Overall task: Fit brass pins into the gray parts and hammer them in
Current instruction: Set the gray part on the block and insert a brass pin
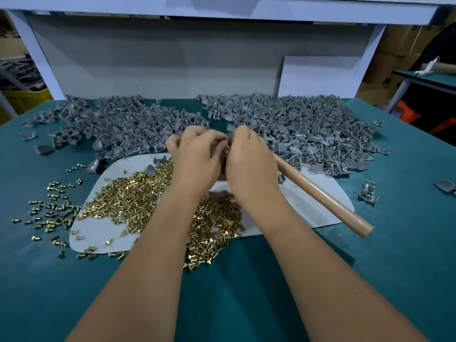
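Left hand (197, 154) and right hand (249, 156), frame centre: fingertips pressed together, pinching a small gray part (228, 140) largely hidden between them. Brass pins (133, 196): heaped on white sheet (308, 208), lower left of hands. Gray parts (296, 119): piles across upper frame; wooden hammer handle (325, 196) emerges right of right hand

Both hands (197, 156) meeting over brass pins (133, 196), gray parts (296, 122) behind, wooden hammer handle (323, 196)

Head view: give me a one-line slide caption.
Both hands meet over heaped brass pins, wooden hammer handle under the right, gray parts piled behind.
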{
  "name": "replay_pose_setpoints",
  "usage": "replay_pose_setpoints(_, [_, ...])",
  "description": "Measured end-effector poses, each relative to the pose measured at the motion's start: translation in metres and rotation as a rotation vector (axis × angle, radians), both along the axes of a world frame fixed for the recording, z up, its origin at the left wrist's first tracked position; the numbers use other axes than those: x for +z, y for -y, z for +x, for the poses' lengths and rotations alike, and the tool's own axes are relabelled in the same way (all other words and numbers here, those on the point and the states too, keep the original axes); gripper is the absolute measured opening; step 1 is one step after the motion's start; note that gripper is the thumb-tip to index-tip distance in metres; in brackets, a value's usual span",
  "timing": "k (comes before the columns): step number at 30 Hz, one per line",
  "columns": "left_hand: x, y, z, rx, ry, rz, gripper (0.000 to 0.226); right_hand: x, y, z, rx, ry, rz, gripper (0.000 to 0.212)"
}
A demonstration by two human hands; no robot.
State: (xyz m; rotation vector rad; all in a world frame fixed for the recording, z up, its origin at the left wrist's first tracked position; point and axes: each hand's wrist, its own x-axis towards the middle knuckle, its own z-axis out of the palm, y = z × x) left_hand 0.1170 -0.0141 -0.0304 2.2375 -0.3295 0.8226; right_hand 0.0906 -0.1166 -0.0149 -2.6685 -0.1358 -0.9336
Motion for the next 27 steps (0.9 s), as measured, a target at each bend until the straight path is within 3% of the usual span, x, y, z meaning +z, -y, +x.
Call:
replay_pose_setpoints(3, [0.002,-0.006,0.003,-0.116,-0.171,-0.262,0.014,0.001,0.007,0.002,0.047,-0.046,0.216,0.014])
replay_pose_setpoints(5, [0.005,-0.008,0.002,-0.188,-0.244,-0.385,0.017,0.002,0.013,0.002,0.049,-0.043,0.224,0.014])
replay_pose_setpoints(10, [0.007,-0.008,-0.002,-0.293,-0.244,-0.514,0.020,0.011,0.029,0.000,-0.192,0.045,-0.134,0.020])
replay_pose_setpoints(13, [0.004,-0.010,0.000,-0.258,-0.258,-0.528,0.021,0.021,0.037,0.000,-0.335,-0.215,-0.150,0.030])
replay_pose_setpoints(16, [0.001,-0.011,0.002,-0.218,-0.311,-0.569,0.023,0.024,0.049,-0.001,-0.290,-0.461,-0.095,0.015])
replay_pose_setpoints(19, [-0.003,-0.010,0.004,-0.153,-0.351,-0.516,0.015,0.022,0.050,-0.005,-0.280,-0.541,-0.122,0.015])
replay_pose_setpoints(22, [-0.008,-0.010,0.007,0.001,-0.331,-0.340,0.007,0.018,0.051,-0.007,-0.264,-0.476,-0.074,0.012])
replay_pose_setpoints(27, [-0.010,-0.013,0.011,0.159,-0.231,-0.078,0.016,0.026,0.058,-0.010,-0.286,-0.328,0.064,0.010])
